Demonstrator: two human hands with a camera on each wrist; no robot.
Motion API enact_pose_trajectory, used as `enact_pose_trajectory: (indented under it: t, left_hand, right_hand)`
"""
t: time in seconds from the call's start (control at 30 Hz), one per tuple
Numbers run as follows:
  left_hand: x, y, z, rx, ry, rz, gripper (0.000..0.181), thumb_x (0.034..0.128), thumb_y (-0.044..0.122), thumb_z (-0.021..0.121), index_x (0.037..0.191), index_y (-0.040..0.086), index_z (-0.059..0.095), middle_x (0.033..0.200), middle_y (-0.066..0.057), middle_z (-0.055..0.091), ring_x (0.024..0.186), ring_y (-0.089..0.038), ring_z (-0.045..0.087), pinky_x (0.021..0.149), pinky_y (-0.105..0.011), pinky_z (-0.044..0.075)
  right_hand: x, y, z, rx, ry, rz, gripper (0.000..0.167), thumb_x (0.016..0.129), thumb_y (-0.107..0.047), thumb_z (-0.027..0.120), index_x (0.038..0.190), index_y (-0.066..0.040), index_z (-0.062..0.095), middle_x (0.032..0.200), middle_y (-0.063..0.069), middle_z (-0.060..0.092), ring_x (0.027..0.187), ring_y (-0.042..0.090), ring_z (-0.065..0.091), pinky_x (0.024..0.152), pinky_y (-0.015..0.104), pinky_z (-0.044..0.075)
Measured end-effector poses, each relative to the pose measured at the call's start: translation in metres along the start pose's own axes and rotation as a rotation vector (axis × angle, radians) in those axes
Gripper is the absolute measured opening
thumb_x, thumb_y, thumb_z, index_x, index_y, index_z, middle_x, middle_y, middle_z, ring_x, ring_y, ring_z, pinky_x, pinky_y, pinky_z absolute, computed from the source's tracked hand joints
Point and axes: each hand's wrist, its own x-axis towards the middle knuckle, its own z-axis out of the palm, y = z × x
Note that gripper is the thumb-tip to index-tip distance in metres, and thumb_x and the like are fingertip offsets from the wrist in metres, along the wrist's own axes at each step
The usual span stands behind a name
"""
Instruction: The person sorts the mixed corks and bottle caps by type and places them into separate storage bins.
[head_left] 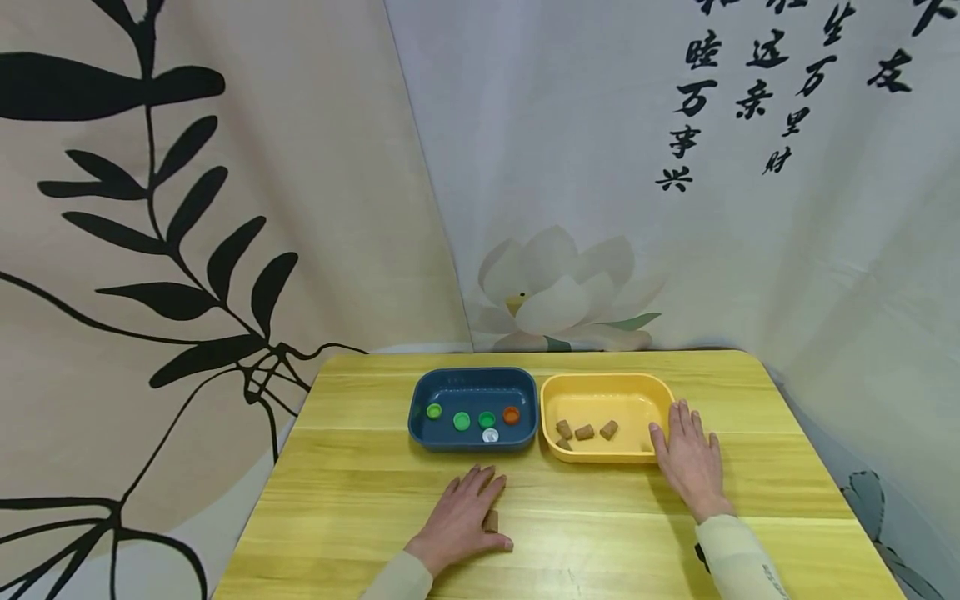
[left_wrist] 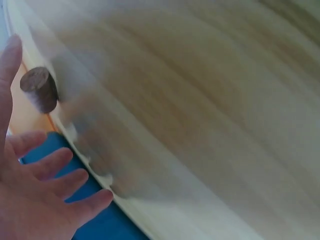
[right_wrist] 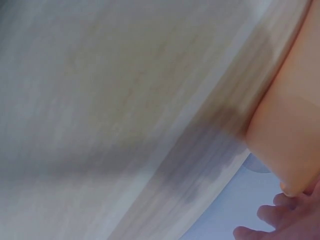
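Fingers spread, my left hand [head_left: 465, 518] is low over the wooden table in front of the blue tray. A brown cork stopper [head_left: 491, 522] stands between its thumb and index finger, apart from both in the left wrist view. My right hand [head_left: 692, 460] lies with fairly straight fingers at the right end of the yellow tray [head_left: 607, 457], its thumb by the rim. In the right wrist view, fingertips [right_wrist: 272, 215] show by that tray's corner. Several corks [head_left: 584, 432] lie inside the yellow tray.
Left of the yellow tray, close beside it, is the blue tray [head_left: 431, 379]. It holds several green caps [head_left: 461, 421], an orange cap [head_left: 512, 415] and a whitish one [head_left: 491, 435]. A printed cloth [head_left: 360, 167] hangs behind the wooden table [head_left: 337, 517].
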Motion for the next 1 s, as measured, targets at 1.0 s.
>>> enact_pose_trajectory:
  t: [1.0]
  left_hand:
    - [-0.014,-0.003,0.002,0.057,0.104,0.089,0.038,0.0907,0.048,0.077,0.115,0.019,0.075,0.143,-0.002,0.061,0.141,-0.029,0.049,0.113,-0.056,0.04]
  right_hand:
    - [-0.001,-0.001,-0.001,0.0,-0.004,-0.011,0.078,0.112,-0.05,0.026,0.157,0.014,0.024,0.164,0.035,0.02,0.149,0.056,0.02,0.11,0.079,0.017]
